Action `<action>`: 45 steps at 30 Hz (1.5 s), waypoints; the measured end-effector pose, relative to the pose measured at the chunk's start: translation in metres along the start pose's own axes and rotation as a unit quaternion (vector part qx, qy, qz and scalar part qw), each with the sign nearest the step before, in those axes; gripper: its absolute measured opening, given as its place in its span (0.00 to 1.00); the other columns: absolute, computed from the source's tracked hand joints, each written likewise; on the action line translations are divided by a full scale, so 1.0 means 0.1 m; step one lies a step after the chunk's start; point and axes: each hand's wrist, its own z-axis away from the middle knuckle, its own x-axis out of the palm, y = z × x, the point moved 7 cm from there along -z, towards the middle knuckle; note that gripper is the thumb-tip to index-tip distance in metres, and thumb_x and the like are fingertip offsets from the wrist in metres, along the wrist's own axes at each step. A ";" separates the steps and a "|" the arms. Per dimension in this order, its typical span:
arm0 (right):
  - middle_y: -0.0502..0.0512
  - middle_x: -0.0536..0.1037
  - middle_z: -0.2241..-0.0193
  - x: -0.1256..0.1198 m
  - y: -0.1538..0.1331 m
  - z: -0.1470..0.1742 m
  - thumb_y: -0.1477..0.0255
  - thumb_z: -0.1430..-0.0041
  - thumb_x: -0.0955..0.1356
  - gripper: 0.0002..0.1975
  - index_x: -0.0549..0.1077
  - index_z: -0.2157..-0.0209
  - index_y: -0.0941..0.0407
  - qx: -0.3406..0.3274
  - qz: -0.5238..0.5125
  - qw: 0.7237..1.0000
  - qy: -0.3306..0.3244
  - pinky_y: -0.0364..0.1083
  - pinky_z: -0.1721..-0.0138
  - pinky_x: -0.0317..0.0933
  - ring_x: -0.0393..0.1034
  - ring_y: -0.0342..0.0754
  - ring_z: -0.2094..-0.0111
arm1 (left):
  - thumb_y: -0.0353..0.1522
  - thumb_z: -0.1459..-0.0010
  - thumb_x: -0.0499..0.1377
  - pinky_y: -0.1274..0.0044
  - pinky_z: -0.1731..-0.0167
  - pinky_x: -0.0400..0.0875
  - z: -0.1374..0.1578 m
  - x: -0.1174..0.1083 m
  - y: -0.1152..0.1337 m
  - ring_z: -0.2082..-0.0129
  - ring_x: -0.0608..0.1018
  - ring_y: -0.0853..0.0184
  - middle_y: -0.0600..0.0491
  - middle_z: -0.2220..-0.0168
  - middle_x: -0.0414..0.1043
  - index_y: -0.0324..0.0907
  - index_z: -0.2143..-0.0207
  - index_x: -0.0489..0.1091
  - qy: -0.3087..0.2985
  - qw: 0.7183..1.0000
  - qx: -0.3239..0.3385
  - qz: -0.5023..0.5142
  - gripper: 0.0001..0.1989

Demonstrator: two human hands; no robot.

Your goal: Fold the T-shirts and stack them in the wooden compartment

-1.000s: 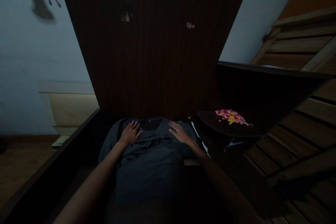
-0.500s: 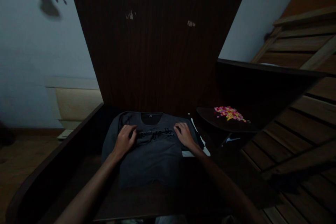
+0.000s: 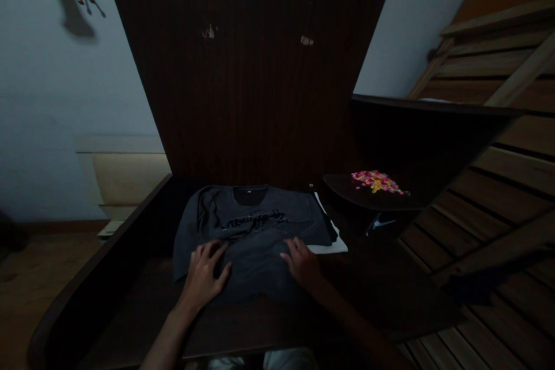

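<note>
Resting on the near half of a dark grey shirt (image 3: 264,248), both hands are loosely open. The left hand (image 3: 203,274) lies at the shirt's near left part, fingers parted and thumb angled toward the middle. The right hand (image 3: 303,266) sits at the near right part, fingers a little bent against the cloth; neither has the fabric clenched.

The shirt is spread face up, its neck opening on the far side with a small pale label inside, and dark lettering runs across the chest. Along its right edge, black cloth and a white sheet (image 3: 332,248) peek out from beneath.

All of this lies on a dark brown tabletop (image 3: 243,329), with a raised side board (image 3: 99,260) to the left and a tall wooden panel (image 3: 260,98) rising on the far side, marked by two pale scuffs.

Right of the shirt, a rounded shelf (image 3: 342,188) carries a patch of small pink, red and yellow pieces (image 3: 377,181). Farther right stands a slatted wooden structure (image 3: 498,185). On the far left is a pale wall (image 3: 39,87), with wooden floor (image 3: 52,260) below it.
</note>
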 end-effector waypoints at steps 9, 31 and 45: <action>0.56 0.71 0.68 -0.15 -0.05 -0.14 0.75 0.37 0.61 0.08 0.67 0.70 0.53 0.009 -0.089 0.996 -0.030 0.48 0.62 0.60 0.64 0.51 0.64 | 0.39 0.37 0.51 0.63 0.50 0.65 -0.02 -0.06 0.02 0.54 0.74 0.59 0.47 0.58 0.76 0.45 0.62 0.69 -0.016 0.991 -0.039 0.124 0.11; 0.58 0.72 0.52 -0.47 0.08 -0.07 0.69 0.38 0.63 0.16 0.70 0.49 0.53 -0.023 -0.204 0.967 -0.148 0.53 0.45 0.57 0.65 0.51 0.49 | 0.39 0.35 0.47 0.68 0.45 0.65 -0.08 -0.10 0.30 0.47 0.72 0.62 0.48 0.50 0.72 0.47 0.49 0.70 -0.177 0.963 -0.031 0.199 0.18; 0.58 0.76 0.66 -0.31 0.10 -0.33 0.76 0.37 0.60 0.11 0.73 0.66 0.55 -0.023 -0.095 0.994 -0.038 0.50 0.58 0.60 0.66 0.53 0.60 | 0.28 0.46 0.55 0.63 0.53 0.66 -0.27 0.24 0.09 0.57 0.71 0.55 0.44 0.62 0.73 0.42 0.66 0.72 -0.169 0.984 -0.048 0.016 0.07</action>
